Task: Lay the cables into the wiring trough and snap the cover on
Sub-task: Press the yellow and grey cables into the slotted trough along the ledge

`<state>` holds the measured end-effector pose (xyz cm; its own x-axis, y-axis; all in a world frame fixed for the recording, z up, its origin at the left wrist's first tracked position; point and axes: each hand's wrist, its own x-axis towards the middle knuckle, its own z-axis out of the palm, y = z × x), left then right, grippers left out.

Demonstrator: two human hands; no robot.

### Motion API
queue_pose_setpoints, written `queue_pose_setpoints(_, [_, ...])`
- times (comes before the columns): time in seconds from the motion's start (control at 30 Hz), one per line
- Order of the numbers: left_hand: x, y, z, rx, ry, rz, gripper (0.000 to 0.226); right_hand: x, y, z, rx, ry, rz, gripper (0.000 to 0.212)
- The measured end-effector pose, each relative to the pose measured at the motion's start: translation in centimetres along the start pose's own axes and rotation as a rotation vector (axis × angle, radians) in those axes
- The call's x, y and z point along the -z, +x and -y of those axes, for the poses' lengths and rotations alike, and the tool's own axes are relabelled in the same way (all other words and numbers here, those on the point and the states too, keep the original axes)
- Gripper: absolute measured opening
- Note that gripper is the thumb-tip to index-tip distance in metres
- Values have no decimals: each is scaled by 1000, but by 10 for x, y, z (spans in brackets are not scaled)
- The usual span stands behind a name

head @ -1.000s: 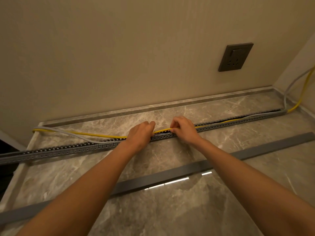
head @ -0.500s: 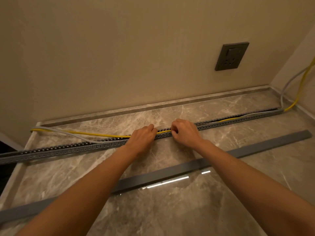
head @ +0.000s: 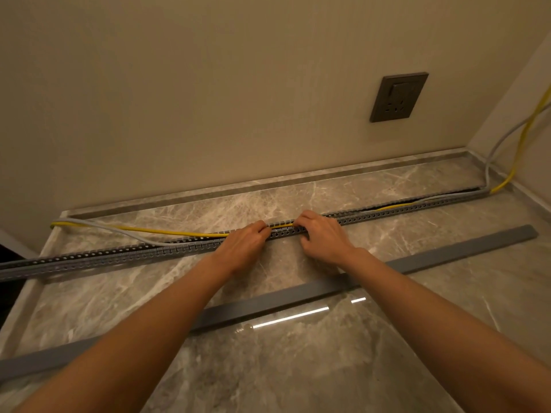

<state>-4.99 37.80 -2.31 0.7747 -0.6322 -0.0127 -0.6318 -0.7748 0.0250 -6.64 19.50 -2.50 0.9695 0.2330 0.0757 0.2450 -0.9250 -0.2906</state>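
A long grey slotted wiring trough (head: 98, 257) lies open across the marble floor, running left to right. A yellow cable (head: 155, 231) and a grey cable (head: 119, 231) lie behind the trough's left half and sit inside it on the right. My left hand (head: 244, 242) and my right hand (head: 322, 234) are side by side at the trough's middle, fingers curled over its top edge onto the yellow cable. The flat grey cover (head: 447, 251) lies loose on the floor in front of the trough, passing under my forearms.
A beige wall with a low marble skirting (head: 328, 177) stands behind the trough. A dark wall socket (head: 398, 96) is mounted at upper right. Both cables climb the right corner (head: 518, 138). A dark drop lies past the floor's left edge (head: 9, 257).
Both hands have sunk a little lower onto the trough, and the yellow cable between them now lies down at the trough's top. The view shifted slightly.
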Motion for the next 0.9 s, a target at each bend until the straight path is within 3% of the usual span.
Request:
queue_pose_setpoints(0.17, [-2,-1,-2,58,-110,-23,46,1,-2,0,-12,38,27,38])
queue_pose_setpoints(0.63, [11,21,-19,307,-273,39,22,15,17,6,-23,-65,126,26])
queue_pose_setpoints(0.77, [14,11,-11,437,-558,-170,32,10,16,10,13,-105,97,27])
queue_pose_setpoints(0.9, [15,5,-5,457,-544,-196,33,6,16,14,-45,-66,4,24])
